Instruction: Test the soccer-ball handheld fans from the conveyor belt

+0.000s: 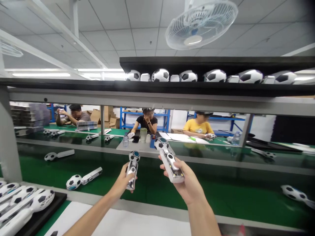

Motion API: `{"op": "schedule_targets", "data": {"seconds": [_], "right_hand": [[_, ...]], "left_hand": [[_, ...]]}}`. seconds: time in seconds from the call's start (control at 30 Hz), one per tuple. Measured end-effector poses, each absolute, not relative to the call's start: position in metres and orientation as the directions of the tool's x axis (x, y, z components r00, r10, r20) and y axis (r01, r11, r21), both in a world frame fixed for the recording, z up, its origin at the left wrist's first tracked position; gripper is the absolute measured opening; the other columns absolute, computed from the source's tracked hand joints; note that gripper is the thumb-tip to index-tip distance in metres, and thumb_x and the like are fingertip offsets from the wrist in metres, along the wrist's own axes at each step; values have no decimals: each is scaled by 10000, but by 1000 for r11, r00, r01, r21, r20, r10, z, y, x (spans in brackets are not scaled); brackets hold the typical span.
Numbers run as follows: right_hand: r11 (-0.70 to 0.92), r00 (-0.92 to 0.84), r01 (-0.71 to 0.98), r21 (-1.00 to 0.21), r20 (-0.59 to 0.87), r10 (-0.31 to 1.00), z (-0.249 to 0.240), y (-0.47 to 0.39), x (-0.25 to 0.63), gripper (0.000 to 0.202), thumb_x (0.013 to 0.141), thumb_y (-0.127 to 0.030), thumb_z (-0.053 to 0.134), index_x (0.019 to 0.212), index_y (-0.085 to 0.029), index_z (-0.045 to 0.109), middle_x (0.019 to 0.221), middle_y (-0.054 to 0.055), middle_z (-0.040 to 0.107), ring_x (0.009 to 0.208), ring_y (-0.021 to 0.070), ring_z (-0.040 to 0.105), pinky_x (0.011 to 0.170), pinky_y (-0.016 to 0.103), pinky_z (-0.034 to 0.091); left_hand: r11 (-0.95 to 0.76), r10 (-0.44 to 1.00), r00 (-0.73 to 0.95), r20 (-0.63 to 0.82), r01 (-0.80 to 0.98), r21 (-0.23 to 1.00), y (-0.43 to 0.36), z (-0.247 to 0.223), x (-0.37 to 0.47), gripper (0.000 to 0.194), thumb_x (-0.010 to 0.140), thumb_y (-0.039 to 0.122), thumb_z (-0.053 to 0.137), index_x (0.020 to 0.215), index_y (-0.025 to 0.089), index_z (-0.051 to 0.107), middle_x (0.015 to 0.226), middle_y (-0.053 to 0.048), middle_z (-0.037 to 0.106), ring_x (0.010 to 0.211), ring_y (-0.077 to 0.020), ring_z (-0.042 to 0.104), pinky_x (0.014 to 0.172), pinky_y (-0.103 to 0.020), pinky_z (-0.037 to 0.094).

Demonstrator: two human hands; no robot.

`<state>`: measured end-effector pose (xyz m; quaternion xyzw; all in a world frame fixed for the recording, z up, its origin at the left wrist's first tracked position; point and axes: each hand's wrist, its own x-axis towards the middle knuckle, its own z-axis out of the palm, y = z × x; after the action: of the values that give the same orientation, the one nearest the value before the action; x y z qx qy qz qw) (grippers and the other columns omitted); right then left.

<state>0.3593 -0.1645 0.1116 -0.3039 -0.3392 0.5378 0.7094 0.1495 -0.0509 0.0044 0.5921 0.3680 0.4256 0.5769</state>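
Left hand [125, 179] clamped on a white handheld unit with black-and-white football-patterned head [134, 156]; right hand [187, 178] clamped on a matching white unit [169, 162]. Units apart above glossy green belt [152, 183], beyond its grey near rail [147, 208]; open room between.

On my head feed, the left hand [123, 179] grips a slim white plastic device [133, 169] with a round black-and-white football-patterned head, head above the fingers. The right hand [185, 178] grips a second such device [167, 161], its head also above the fingers. I log a third such device [85, 178] left of the left fingers, on a glossy green surface [155, 182].
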Motion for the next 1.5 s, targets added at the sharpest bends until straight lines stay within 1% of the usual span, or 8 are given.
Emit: {"op": "schedule_targets", "data": {"seconds": [0.1, 0.23, 0.37, 0.57, 0.83, 1.07, 1.23, 1.5], "right_hand": [[250, 177, -523, -815, 183, 967, 120, -172, 342, 364, 720, -177, 668, 1073, -112, 719, 1180, 132, 710, 844, 242, 723, 622, 261, 604], [229, 148, -493, -840, 178, 973, 130, -180, 316, 411, 694, -165, 681, 1103, -165, 722, 1229, 88, 692, 988, 287, 709, 682, 290, 619], [176, 138, -500, -848, 122, 983, 130, -184, 296, 459, 701, -199, 722, 1160, -210, 704, 1250, 72, 682, 1035, 292, 696, 722, 316, 620], [81, 106, -421, -903, 40, 994, 130, -183, 273, 752, 604, -285, 825, 1312, -217, 581, 1013, 125, 751, 699, 241, 710, 572, 283, 557], [147, 111, -317, -937, 118, 987, 128, -185, 251, 843, 659, -283, 779, 1411, -218, 404, 1059, 143, 731, 792, 289, 705, 677, 374, 564], [249, 102, -251, -935, 230, 968, 115, -184, 247, 816, 670, -340, 820, 1388, -249, 442, 995, 104, 722, 832, 272, 676, 622, 321, 540], [227, 8, -365, -903, 241, 970, 114, -186, 238, 880, 730, -288, 776, 1482, -285, 320, 963, 76, 703, 712, 251, 666, 587, 359, 540], [241, -49, -399, -885, 283, 958, 111, -182, 239, 779, 758, -232, 724, 1436, -261, 340, 1026, 100, 700, 673, 240, 673, 580, 380, 567]], "left_hand": [[-20, 921, 380, 88, -178, 984, -81, 38, 130, 763, 825, 383, 576, 1481, 309, 193, 1035, -69, 645, 643, -168, 631, 584, -353, 563], [72, 927, 368, 76, -372, 925, -116, 67, 106, 745, 753, 301, 687, 1431, 247, 384, 1108, -94, 672, 891, -245, 687, 834, -418, 577], [58, 918, 387, 86, -345, 937, -128, 81, 85, 665, 731, 312, 730, 1344, 256, 480, 1100, -93, 686, 846, -258, 706, 729, -362, 573], [56, 873, 463, 156, -413, 909, -142, 101, 68, 843, 733, 367, 784, 1447, 329, 337, 1050, -64, 647, 789, -211, 665, 687, -319, 554], [119, 761, 584, 281, -552, 825, -145, 102, 67, 969, 764, 209, 760, 1488, 388, 141, 939, -26, 608, 739, -184, 636, 701, -353, 517], [115, 717, 626, 306, -539, 834, -145, 104, 65, 652, 798, 209, 733, 1341, 267, 377, 863, -39, 656, 735, -164, 632, 680, -288, 483], [179, 723, 638, 265, -543, 821, -148, 103, 65, 410, 777, 224, 746, 1118, 209, 519, 905, -62, 678, 742, -174, 652, 686, -297, 485], [206, 734, 636, 239, -543, 814, -146, 99, 65, 378, 772, 225, 738, 1100, 210, 550, 857, -40, 666, 702, -159, 643, 663, -280, 491]]}}
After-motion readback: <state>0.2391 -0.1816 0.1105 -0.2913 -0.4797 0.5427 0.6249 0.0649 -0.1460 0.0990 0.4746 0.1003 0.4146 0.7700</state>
